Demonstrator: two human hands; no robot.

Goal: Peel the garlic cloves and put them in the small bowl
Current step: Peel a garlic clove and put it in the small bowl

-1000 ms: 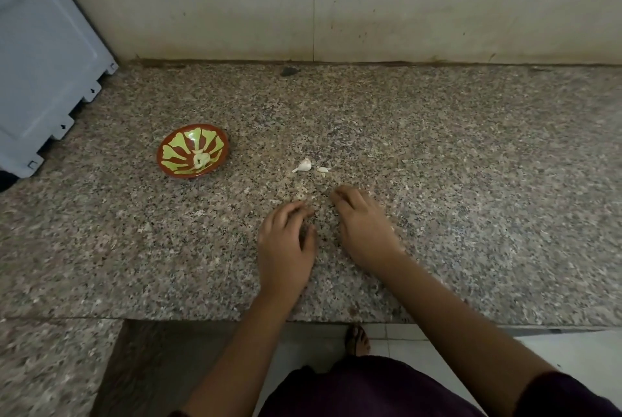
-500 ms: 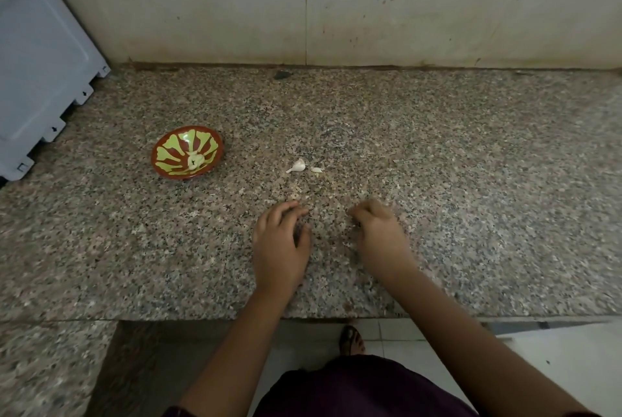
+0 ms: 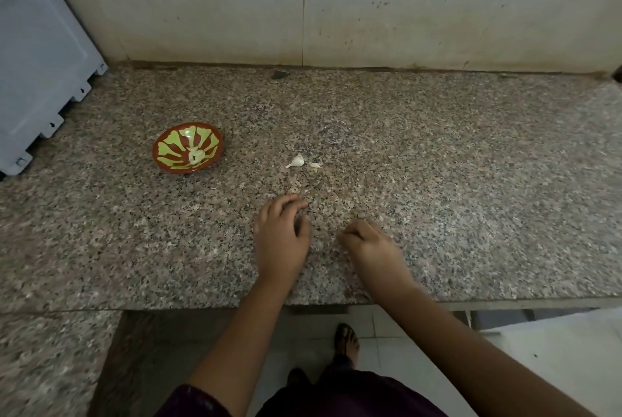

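The left hand (image 3: pixel 281 238) lies palm down on the speckled pink-grey granite worktop (image 3: pixel 454 181). Its fingers are arched, the tips touch the stone, the thumb sits alongside, and nothing shows in its grip. The right hand (image 3: pixel 373 248) rests just beside it, not touching it. Its fingers are curled under towards the palm and slightly blurred, so I cannot tell whether they pinch anything. Both hands are nearer the worktop's front edge than the small round bowl, reddish-brown with yellow-green petal shapes (image 3: pixel 168 142), and lie to that bowl's right.

Inside the bowl, low on its near side, lies a pale peeled garlic clove (image 3: pixel 196 155). To the right of the bowl, well apart from it and between it and the hands in depth, a white unpeeled garlic clove with a thin tail (image 3: pixel 296 161) lies on the stone. A small pale scrap of garlic (image 3: pixel 315 165) lies just beside this clove on the side away from the bowl.

To the left of the bowl a grey plastic panel with a notched lower edge (image 3: pixel 37 63) leans at the worktop's end. Beyond the bowl a stained cream tiled wall (image 3: pixel 404 6) rises from the back of the worktop, with a small dark fleck (image 3: pixel 279 74) at its foot. Below the front edge, on the bowl's near side, a sandalled foot (image 3: pixel 348 344) stands on pale floor tiles (image 3: pixel 555 359) above a dark purple garment (image 3: pixel 353 396).
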